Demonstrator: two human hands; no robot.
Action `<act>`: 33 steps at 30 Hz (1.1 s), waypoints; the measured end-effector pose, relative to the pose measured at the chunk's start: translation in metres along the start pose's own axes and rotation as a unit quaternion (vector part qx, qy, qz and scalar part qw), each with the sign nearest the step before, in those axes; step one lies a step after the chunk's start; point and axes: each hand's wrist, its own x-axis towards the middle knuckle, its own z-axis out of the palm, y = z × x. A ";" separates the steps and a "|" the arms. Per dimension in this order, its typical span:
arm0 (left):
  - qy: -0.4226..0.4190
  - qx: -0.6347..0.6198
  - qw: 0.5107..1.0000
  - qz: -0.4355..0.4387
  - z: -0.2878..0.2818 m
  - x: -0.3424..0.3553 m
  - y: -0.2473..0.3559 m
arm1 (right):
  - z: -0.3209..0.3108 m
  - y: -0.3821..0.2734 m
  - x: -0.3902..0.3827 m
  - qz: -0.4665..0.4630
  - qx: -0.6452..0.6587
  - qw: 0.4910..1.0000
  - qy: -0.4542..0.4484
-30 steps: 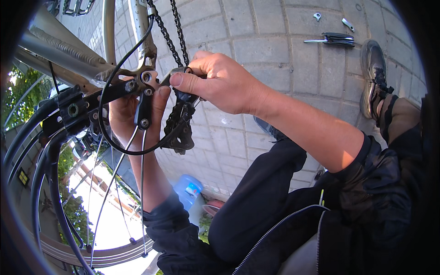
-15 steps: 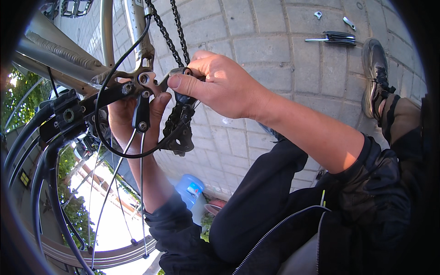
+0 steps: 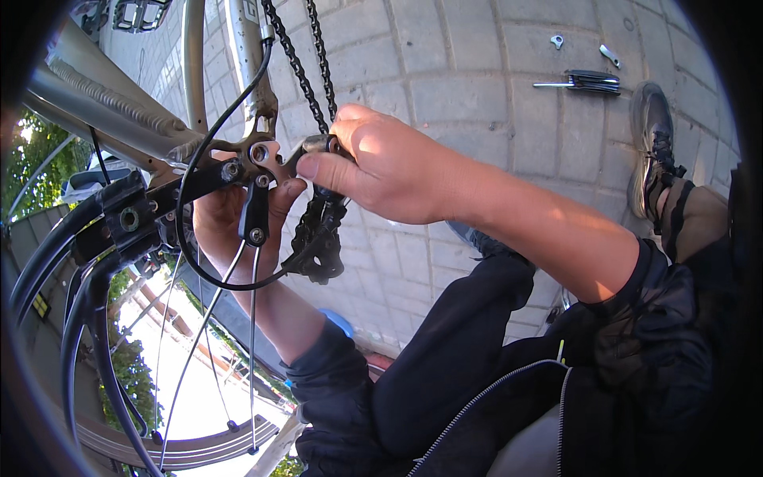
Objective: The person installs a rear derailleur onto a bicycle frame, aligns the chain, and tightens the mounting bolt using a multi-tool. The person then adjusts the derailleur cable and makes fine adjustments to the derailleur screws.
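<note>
While right fingers (image 3: 332, 172) pinch derailleur (image 3: 324, 262), wrist (image 3: 455, 188) straight | left hand (image 3: 221, 226) upright, thumb (image 3: 284, 199) raised | its grip unclear

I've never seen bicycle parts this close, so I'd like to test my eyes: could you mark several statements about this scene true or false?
1. The right hand grips the rear derailleur. True.
2. The folding multi-tool lies on the paving. True.
3. All its bits are folded in. False: one silver bit sticks out.
4. The left hand rests on the person's knee. False: it is at the rear of the bicycle frame.
5. Two runs of chain show. True.
6. The right hand is gloved. False: it is bare.
</note>
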 end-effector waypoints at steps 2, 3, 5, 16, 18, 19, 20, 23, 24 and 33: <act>-0.016 0.016 1.000 0.006 0.000 0.000 0.002 | -0.010 -0.008 0.000 0.046 -0.013 0.994 -0.098; -0.053 0.086 0.991 0.089 0.002 0.002 0.000 | -0.011 -0.006 -0.002 0.038 -0.009 0.995 -0.087; -0.035 -0.010 0.998 0.043 0.004 -0.002 -0.001 | -0.012 0.000 -0.007 0.023 -0.001 0.998 -0.064; -0.019 -0.089 0.995 0.031 -0.002 -0.005 -0.011 | -0.013 0.009 0.006 -0.070 -0.106 0.992 -0.015; -0.014 -0.044 0.997 0.062 0.000 -0.005 -0.011 | -0.016 0.006 0.009 -0.074 -0.123 0.990 -0.013; -0.013 -0.062 0.996 0.062 0.002 -0.005 -0.010 | -0.015 0.002 0.008 -0.051 -0.105 0.993 -0.025; -0.014 -0.082 0.995 0.063 0.005 -0.003 -0.011 | -0.014 -0.002 0.006 -0.028 -0.086 0.995 -0.038; 0.000 0.059 0.991 0.120 0.012 0.001 -0.005 | -0.013 -0.004 0.005 -0.007 -0.075 0.997 -0.028; -0.013 0.060 0.991 0.117 0.011 0.001 -0.004 | -0.012 -0.002 0.003 -0.002 -0.067 0.997 -0.024; -0.001 0.067 0.993 0.101 0.016 -0.002 -0.002 | -0.007 -0.002 -0.004 0.042 -0.040 0.998 -0.028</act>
